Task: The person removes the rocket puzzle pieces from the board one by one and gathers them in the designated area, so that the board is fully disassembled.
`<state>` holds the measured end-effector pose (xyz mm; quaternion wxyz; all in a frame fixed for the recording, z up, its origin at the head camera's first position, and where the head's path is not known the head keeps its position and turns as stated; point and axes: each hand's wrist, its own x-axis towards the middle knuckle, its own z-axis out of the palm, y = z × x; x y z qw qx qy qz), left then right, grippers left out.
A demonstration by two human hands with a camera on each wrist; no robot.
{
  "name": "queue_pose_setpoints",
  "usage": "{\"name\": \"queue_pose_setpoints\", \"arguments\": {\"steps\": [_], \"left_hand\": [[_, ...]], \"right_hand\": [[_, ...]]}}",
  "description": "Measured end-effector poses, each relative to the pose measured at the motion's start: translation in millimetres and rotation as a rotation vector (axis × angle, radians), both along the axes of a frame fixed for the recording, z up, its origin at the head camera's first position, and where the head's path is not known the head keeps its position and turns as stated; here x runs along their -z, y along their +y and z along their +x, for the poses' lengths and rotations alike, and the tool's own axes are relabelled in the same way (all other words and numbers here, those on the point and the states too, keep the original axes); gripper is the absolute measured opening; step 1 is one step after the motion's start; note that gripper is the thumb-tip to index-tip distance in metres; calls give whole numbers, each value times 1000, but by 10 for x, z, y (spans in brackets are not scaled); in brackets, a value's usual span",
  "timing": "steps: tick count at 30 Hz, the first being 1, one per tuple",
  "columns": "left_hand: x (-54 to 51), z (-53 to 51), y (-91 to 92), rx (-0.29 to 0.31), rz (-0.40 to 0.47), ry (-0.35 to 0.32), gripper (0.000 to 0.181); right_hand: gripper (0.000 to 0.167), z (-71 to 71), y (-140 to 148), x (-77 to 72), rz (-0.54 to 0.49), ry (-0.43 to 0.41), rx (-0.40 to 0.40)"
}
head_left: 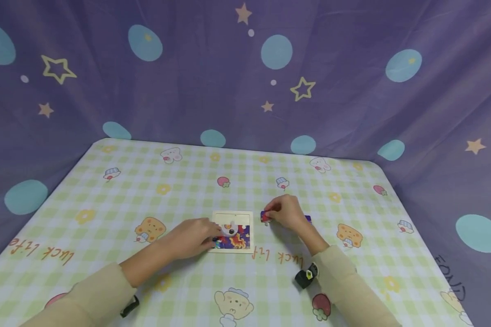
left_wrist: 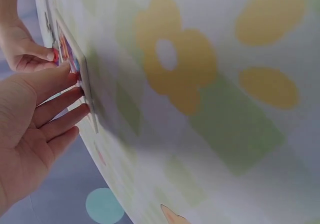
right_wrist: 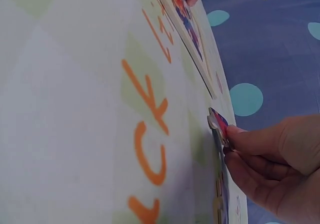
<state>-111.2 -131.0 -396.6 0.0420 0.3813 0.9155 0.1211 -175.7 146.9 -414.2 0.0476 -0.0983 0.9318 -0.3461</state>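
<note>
Puzzle tray [head_left: 234,218] part-filled, prob. past halfway

Head: tray mid-table [head_left: 196,175]; lower part filled, top strip bare. L hand [head_left: 193,237] at its L edge; R hand [head_left: 285,211] just R of it w/ pc [head_left: 264,217]. Loose pcs [head_left: 308,219] by R wrist, count unclear.

L wrist: fingers fairly straight, touching tray edge.

R wrist: thumb + fingertips pinch pc, not yet in.

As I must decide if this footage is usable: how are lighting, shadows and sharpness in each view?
Head view: soft, even light on the tablecloth, puzzle board small but distinguishable; left wrist view: slightly hazy, printed yellow flower soft-edged, diffuse shadow beside the board; right wrist view: faint shadow near the held piece, no strong glare.
</note>
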Motion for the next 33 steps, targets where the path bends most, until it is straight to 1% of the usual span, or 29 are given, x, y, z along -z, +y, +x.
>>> {"name": "queue_pose_setpoints", "arguments": {"steps": [5,9,12,15,18,22,26,29,33], "left_hand": [[-44,-19,42,-3,8,-10,18],[-50,-35,57,3,35,6,15],[-50,-41,66,8,34,28,13],[-58,-40,78,10,20,55,15],[-62,-30,96,5,12,59,20],[-57,-21,130,17,15,37,29],[-42,2,162,58,-13,7,38],[-42,30,180,83,-43,-32,42],[-45,69,199,120,-60,-74,43]], "right_hand": [[4,-14,13,12,21,24,-12],[4,-25,10,21,26,27,-14],[5,-28,5,19,39,19,-9],[7,-21,2,12,48,10,-3],[7,-8,-1,8,31,16,0],[9,7,-14,12,-1,49,-6],[10,30,-58,11,-8,67,-32],[12,48,-104,-2,3,66,-69],[15,80,-165,-45,8,40,-108]]}}
